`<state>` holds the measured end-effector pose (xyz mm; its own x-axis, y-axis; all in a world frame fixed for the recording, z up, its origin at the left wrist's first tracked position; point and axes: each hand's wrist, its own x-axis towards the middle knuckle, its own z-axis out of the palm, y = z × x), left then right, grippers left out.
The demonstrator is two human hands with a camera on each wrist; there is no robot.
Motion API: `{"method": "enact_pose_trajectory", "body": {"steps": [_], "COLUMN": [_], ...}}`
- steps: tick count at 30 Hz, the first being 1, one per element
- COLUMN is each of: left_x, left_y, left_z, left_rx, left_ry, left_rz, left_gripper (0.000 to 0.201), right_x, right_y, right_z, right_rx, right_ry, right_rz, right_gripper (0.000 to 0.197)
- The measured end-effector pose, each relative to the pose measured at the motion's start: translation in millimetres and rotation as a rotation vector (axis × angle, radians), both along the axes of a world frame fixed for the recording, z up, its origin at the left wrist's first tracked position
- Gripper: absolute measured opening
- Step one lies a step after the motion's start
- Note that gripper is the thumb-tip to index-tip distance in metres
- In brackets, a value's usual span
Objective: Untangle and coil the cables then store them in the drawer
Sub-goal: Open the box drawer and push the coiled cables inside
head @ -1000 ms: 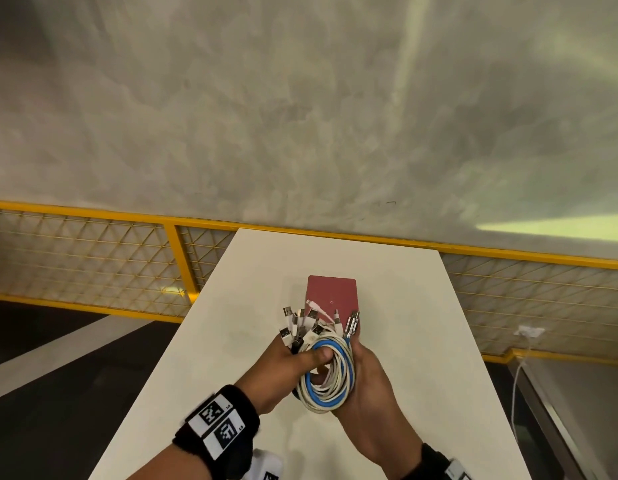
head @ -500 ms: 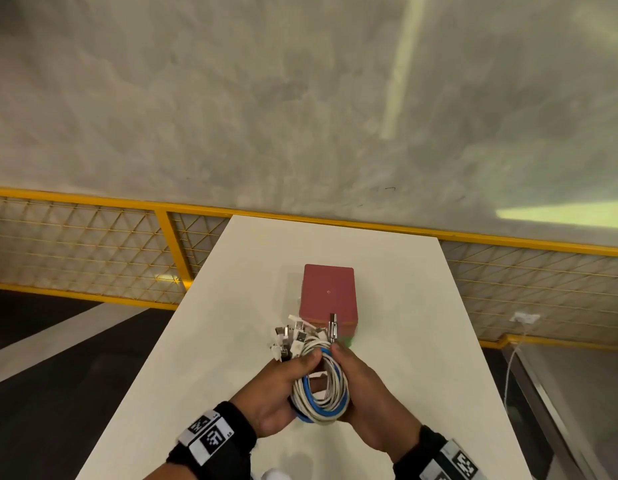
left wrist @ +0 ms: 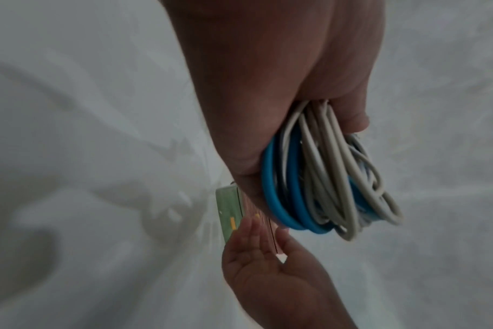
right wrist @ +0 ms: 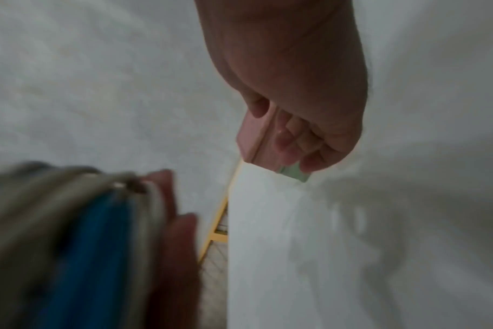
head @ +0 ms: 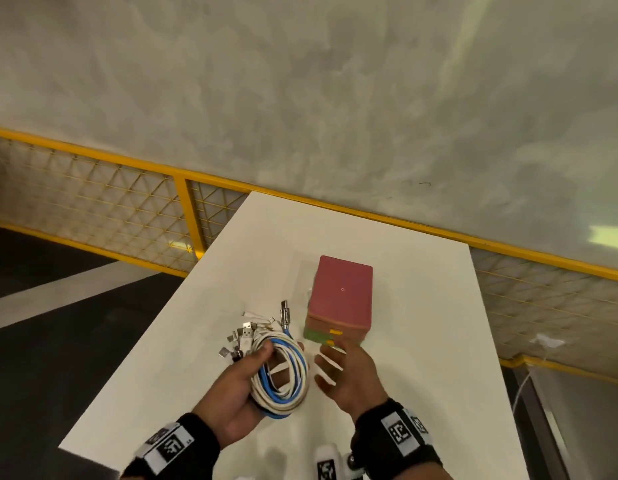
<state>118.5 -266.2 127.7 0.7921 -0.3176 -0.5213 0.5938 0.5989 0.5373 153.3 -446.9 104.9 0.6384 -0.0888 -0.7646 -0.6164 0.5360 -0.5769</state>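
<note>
My left hand (head: 252, 372) grips a coiled bundle of white and blue cables (head: 283, 372), their plug ends (head: 245, 334) fanning out up and to the left. The same bundle (left wrist: 324, 178) hangs from the fingers in the left wrist view. A small red drawer box (head: 342, 296) with a green lower drawer (head: 318, 336) and yellow handles stands on the white table (head: 421, 323). My right hand (head: 338, 368) is open, palm toward the cables, its fingertips just in front of the green drawer (right wrist: 294, 173). Both drawers look closed.
A yellow mesh railing (head: 127, 206) runs behind the table's far edge. The table's left edge drops to a dark floor (head: 40, 358). A white cable (head: 522, 386) hangs off to the right beyond the table.
My right hand let go of the cable bundle and moved right and forward toward the drawer box. The left hand now holds the bundle alone, shifted left.
</note>
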Motion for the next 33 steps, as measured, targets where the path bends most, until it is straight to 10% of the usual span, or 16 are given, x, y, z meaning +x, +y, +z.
{"method": "enact_pose_trajectory", "body": {"steps": [15,33], "left_x": [4.7,3.6], "left_y": [23.1,12.5], "left_z": [2.3,-3.6], "left_rx": [0.036,0.034], "left_ry": [-0.001,-0.051], "left_rz": [0.023,-0.014], "left_gripper": [0.039,0.040], "right_x": [33.5,-63.1], "right_y": [2.9,15.3], "right_z": [-34.9,-49.2], "right_rx": [-0.080,-0.040], "right_ry": [0.026,0.141], "right_rz": [-0.142,-0.040], "right_gripper": [0.008,0.021]}}
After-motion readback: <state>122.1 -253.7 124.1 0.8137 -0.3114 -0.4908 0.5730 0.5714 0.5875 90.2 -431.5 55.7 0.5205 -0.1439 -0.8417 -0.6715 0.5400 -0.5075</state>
